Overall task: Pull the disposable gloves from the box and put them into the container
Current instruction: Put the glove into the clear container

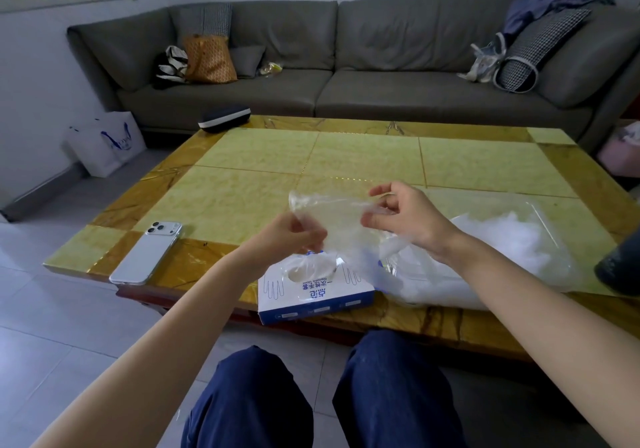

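Observation:
A white and blue glove box (pixel 313 291) lies at the table's near edge, with clear glove film bunched in its oval opening. Above it a thin transparent glove (pixel 332 215) is stretched between both hands. My left hand (pixel 294 236) pinches its left part just over the box. My right hand (pixel 405 217) pinches its right end between thumb and fingers. To the right sits a clear plastic container (pixel 540 215) holding a heap of crumpled clear gloves (pixel 485 250).
A white phone (pixel 147 251) lies face down at the table's (pixel 346 160) near left. A dark case (pixel 224 118) rests at the far left edge. A dark object (pixel 620 267) shows at the right border. A grey sofa stands behind; my knees are below the table edge.

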{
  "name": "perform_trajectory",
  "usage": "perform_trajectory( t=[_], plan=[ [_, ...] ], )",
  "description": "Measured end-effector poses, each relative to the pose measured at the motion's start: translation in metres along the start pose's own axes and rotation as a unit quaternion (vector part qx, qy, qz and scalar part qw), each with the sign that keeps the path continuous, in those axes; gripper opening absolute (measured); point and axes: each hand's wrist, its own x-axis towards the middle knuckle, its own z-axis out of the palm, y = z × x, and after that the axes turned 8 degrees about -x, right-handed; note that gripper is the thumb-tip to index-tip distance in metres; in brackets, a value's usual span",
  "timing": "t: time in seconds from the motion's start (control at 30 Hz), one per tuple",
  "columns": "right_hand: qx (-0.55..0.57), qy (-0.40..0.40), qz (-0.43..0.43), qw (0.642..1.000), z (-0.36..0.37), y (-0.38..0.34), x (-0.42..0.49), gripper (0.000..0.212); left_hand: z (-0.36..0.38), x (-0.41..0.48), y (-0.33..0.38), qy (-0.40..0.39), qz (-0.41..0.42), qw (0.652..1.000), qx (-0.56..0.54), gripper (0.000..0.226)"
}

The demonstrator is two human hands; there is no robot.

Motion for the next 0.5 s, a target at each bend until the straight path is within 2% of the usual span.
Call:
perform_trajectory(
  t=[0.1,0.17,0.23,0.27,0.33,0.43,0.47,0.5],
  plan=[
    [-0.031,0.020,-0.016,0.999,-0.005,-0.001,0.000,0.048,-0.007,0.003,-0.019,-0.012,-0.071,0.993,0.089,0.005],
    [-0.078,0.010,-0.024,0.997,-0.008,-0.002,0.000,0.052,-0.014,0.009,-0.025,0.063,-0.067,0.988,0.125,0.008],
    [-0.127,-0.009,-0.034,0.991,-0.008,-0.005,0.000,0.055,-0.018,0.013,-0.017,0.155,-0.023,0.983,0.092,0.015],
    [-0.147,-0.020,-0.039,0.988,-0.007,-0.006,-0.001,0.057,-0.017,0.015,-0.009,0.162,0.002,0.984,0.071,0.018],
    [-0.163,-0.052,-0.048,0.984,-0.006,-0.009,-0.002,0.059,-0.011,0.017,0.009,0.085,0.029,0.994,0.069,0.031],
    [-0.166,-0.109,-0.058,0.978,-0.007,-0.015,-0.006,0.061,0.002,0.016,0.029,-0.085,-0.006,0.990,0.109,0.059],
    [-0.172,-0.122,-0.062,0.975,-0.009,-0.018,-0.008,0.063,0.005,0.018,0.032,-0.116,-0.010,0.987,0.111,0.062],
    [-0.181,-0.130,-0.066,0.973,-0.012,-0.019,-0.011,0.064,0.008,0.020,0.035,-0.135,-0.003,0.985,0.105,0.055]
  ],
)
